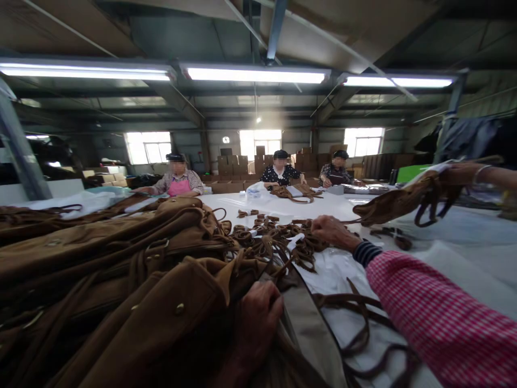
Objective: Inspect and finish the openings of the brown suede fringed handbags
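My left hand (260, 310) is low in the middle, its fingers curled at the edge of a brown bag (189, 302) with metal studs. Part of the grip is hidden by the bag and by shadow. Beside it lies a grey-beige lining panel (309, 323). My right hand (333, 231), in a striped cuff and pink checked sleeve, reaches forward to the right side of a heap of coiled brown straps (274, 237). Its fingers are bent and closed at the heap; what they pinch is hidden.
More brown bags (81, 242) are stacked at left. Long loose straps (363, 323) lie on white plastic sheeting. At right, another person's hand (464, 173) holds up a brown bag (396, 202). Several people work across the white table (226, 202), one with a brown bag (297, 192).
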### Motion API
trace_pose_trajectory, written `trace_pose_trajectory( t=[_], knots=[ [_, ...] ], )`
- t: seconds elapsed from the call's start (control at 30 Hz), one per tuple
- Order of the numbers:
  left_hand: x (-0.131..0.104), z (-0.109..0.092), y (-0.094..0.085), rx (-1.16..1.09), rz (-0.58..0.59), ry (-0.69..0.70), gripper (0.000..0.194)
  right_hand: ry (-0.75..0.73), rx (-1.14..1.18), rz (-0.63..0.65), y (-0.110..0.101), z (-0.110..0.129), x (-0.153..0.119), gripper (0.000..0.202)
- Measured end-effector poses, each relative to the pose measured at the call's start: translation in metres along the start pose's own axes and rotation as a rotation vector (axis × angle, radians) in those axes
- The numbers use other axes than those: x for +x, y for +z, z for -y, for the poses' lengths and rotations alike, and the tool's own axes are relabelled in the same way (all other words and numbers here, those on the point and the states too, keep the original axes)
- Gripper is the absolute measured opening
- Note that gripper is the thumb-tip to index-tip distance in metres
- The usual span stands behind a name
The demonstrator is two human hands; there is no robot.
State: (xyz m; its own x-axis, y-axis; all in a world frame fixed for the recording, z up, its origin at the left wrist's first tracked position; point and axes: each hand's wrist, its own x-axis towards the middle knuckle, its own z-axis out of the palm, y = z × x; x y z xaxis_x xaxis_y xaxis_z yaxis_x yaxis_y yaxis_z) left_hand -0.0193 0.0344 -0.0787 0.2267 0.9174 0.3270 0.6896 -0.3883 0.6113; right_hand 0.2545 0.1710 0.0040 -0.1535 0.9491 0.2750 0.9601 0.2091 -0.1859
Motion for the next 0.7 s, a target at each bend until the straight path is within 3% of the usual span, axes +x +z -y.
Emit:
trace_pose_trajectory(
  t=[0.07,0.17,0.23,0.3,0.4,0.47,0.53,0.63,0.7],
  knots=[
    [0.001,-0.001,-0.001,0.039,-0.005,0.021,0.014,-0.058,0.048,-0.008,-0.033,0.002,-0.037,0.014],
    [0.003,-0.002,-0.002,0.110,-0.007,0.047,0.012,-0.227,0.129,-0.061,-0.062,0.012,-0.122,0.016],
    [0.005,-0.003,-0.002,0.138,-0.002,0.058,0.013,-0.307,0.128,-0.104,-0.063,0.023,-0.190,0.018],
    [0.006,-0.004,-0.002,0.149,0.005,0.061,0.013,-0.316,0.091,-0.097,-0.050,0.032,-0.254,0.024],
    [0.008,-0.005,-0.003,0.163,0.008,0.065,0.013,-0.302,0.040,-0.092,-0.026,0.039,-0.327,0.027],
    [0.009,-0.005,-0.004,0.175,0.010,0.071,0.013,-0.258,0.054,0.000,-0.023,0.044,-0.355,0.027],
    [0.011,-0.005,-0.004,0.184,0.014,0.078,0.015,-0.202,0.143,0.133,-0.035,0.051,-0.366,0.026],
    [0.013,-0.003,-0.004,0.190,0.024,0.089,0.017,-0.138,0.371,0.346,-0.068,0.060,-0.361,0.021],
    [0.013,-0.002,-0.004,0.190,0.030,0.091,0.018,-0.119,0.444,0.390,-0.084,0.058,-0.350,0.016]
  ],
)
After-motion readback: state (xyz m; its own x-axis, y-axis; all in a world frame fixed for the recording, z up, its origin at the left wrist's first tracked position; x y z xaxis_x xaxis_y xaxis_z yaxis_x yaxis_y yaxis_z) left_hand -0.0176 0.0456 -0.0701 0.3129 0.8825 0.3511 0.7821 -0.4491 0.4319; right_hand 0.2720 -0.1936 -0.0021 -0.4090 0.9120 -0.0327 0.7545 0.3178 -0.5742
